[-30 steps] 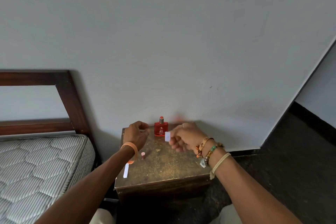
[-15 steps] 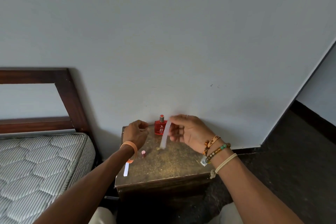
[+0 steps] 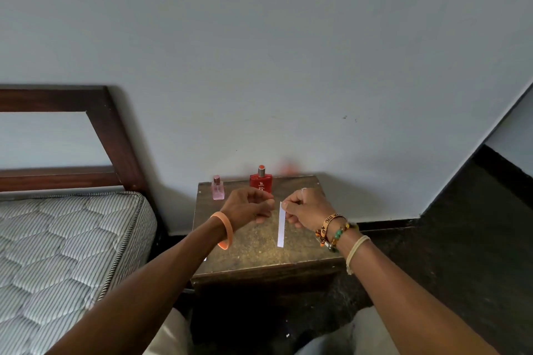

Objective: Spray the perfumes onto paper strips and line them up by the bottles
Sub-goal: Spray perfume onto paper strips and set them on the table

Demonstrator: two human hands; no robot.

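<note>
Paper strip [image 3: 281, 225] now lower, below right grip [image 3: 310, 209]

A small brown wooden table [image 3: 259, 256] stands against a pale grey wall [image 3: 288, 52], seen from above. At its back edge stand a small pink glass perfume bottle [image 3: 217, 189] and, to its right, a red square perfume bottle [image 3: 261, 183] with a silver neck. The right hand [image 3: 310, 210], wrist in beaded bracelets [image 3: 334, 232], pinches the top of a narrow white paper strip [image 3: 281, 225] that hangs down just above the tabletop. The left hand [image 3: 245, 207], with an orange wristband [image 3: 225, 229], hovers beside it, fingers curled with nothing visible in them. A grey quilted mattress [image 3: 57, 239] and dark wooden headboard [image 3: 109, 130] lie to the left.
</note>
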